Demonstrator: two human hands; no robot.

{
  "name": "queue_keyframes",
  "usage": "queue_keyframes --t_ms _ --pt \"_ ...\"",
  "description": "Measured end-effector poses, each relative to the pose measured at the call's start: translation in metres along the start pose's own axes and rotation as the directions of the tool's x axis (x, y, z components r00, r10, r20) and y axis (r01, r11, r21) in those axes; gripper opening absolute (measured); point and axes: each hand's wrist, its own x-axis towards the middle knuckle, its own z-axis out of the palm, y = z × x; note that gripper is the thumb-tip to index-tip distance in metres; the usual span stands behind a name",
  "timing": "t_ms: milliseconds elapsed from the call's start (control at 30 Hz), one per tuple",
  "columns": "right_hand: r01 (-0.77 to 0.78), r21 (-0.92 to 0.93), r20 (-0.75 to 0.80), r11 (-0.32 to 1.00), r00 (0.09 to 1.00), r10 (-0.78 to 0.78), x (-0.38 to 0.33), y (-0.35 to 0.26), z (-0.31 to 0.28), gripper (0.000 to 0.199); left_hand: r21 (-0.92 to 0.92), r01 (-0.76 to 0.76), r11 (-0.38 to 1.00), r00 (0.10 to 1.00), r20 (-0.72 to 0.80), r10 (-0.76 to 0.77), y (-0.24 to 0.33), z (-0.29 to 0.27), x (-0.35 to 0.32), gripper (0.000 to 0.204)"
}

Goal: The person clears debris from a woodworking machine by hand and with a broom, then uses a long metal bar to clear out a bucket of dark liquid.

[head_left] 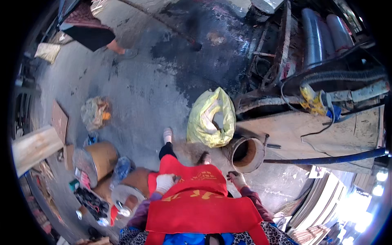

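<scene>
My left hand [165, 183], in a pale glove with dark fingertips, hangs beside the red apron [204, 216] I wear. Its fingers are loosely bent, and nothing shows in them. On the other side of the apron my right hand [237, 179], gloved alike, is held out with its fingers slightly apart and nothing visible between them. It is nearest to a rusty, open-topped metal cylinder [256, 154]. Beyond that cylinder stands a yellow-green woven sack [200, 124], its mouth open. My feet show between the apron and the sack, one ahead of the other.
Large brown rolls [103, 159] and plastic bags lie at left, near wooden boards [36, 145]. A crumpled bag [94, 113] sits on the floor. Another person's leg [116, 47] shows at far left. A wooden bench [343, 134] with a yellow power tool [313, 101] stands right.
</scene>
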Motion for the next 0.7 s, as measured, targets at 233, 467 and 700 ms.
queue_keyframes --t_ms 233,467,700 --pt "-0.128 -0.237 -0.116 0.963 0.988 0.103 0.040 -0.052 0.097 0.025 -0.151 -0.116 0.982 0.980 0.146 0.138 -0.078 -0.073 0.055 0.034" --pt "-0.241 -0.589 -0.304 0.771 0.950 0.064 0.066 -0.167 0.241 0.045 -0.084 -0.146 0.986 0.950 0.266 0.164 -0.164 -0.194 0.140 0.031" --pt "-0.003 -0.664 0.101 0.748 0.990 0.094 0.118 -0.191 0.326 0.048 -0.030 -0.099 0.995 0.925 0.366 0.104 -0.176 -0.294 0.199 0.028"
